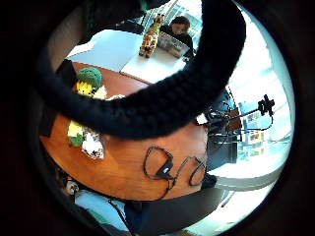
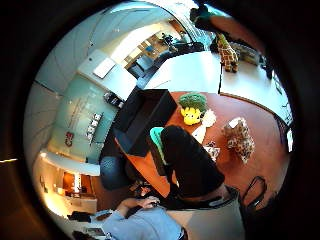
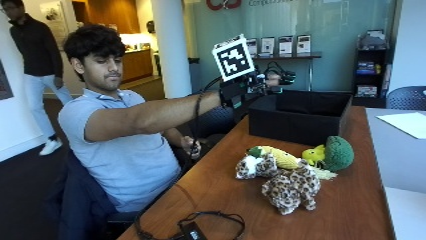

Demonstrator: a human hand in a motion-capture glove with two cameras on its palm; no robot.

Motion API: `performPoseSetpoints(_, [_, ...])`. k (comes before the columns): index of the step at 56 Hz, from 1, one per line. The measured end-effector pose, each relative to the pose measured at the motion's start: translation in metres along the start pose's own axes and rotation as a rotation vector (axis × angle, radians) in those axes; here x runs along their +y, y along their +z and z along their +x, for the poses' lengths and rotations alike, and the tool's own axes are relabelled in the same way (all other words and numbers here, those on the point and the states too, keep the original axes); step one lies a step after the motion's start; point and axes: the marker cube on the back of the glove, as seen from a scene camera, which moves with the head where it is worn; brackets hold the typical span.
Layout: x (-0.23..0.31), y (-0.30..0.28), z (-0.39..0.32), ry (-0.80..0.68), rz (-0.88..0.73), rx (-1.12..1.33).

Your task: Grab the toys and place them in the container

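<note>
Tabletop toys [image 3: 286, 170] below raised hand [image 3: 249, 86].

A black open-topped container [image 3: 299, 117] stands at the wooden table's far end. Near it four plush toys huddle, touching: a spotted leopard [image 3: 290, 187], a yellow corn cob [image 3: 285, 158], a small white-brown animal [image 3: 254, 166], and a green-shelled, perhaps turtle, toy [image 3: 331, 153].

1. The wooden bench [image 3: 346, 200] carries a looped black cable [image 3: 200, 225] at its near edge.
2. A white sheet of paper [image 3: 406, 122] lies at 3 o'clock, on the adjoining white table [image 3: 399, 165].
3. A blue chair [image 3: 406, 97] stands behind.
</note>
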Motion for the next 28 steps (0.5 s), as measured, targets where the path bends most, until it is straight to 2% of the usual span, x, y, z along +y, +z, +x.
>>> performPoseSetpoints(28, [-0.013, 0.072, 0.013, 0.067, -0.090, 0.027])
